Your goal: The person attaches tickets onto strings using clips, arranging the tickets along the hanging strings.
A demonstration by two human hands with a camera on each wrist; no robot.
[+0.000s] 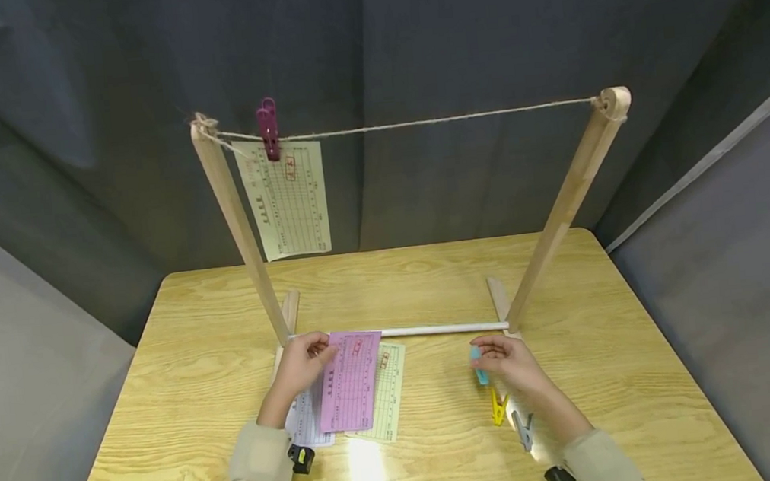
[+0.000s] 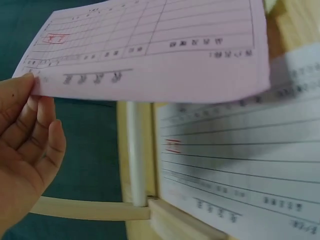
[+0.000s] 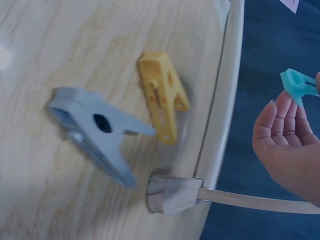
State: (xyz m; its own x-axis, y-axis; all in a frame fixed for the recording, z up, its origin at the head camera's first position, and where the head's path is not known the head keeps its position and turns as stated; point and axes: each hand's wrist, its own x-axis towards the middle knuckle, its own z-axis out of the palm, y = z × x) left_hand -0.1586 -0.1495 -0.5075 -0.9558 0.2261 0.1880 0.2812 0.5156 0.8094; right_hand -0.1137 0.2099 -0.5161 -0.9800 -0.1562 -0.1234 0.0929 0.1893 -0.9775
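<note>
My left hand (image 1: 308, 363) pinches the top left corner of a pink printed form (image 1: 352, 385), raised above the table. Under it lie a white form (image 1: 313, 419) and a pale green form (image 1: 391, 393), both partly covered. My right hand (image 1: 509, 363) holds a turquoise clothespin (image 1: 478, 366) between thumb and fingers; it also shows as a turquoise clothespin (image 3: 298, 84) in the right wrist view. Near that hand a yellow clothespin (image 1: 499, 406) and a grey clothespin (image 1: 523, 431) lie on the table.
A string (image 1: 416, 124) runs between two wooden posts (image 1: 240, 230). From its left part hangs a pale green form (image 1: 291, 203), held by a purple clothespin (image 1: 268, 128). A white rod (image 1: 434, 330) joins the posts low down. Dark curtains (image 1: 443, 37) stand behind the wooden table (image 1: 187, 410).
</note>
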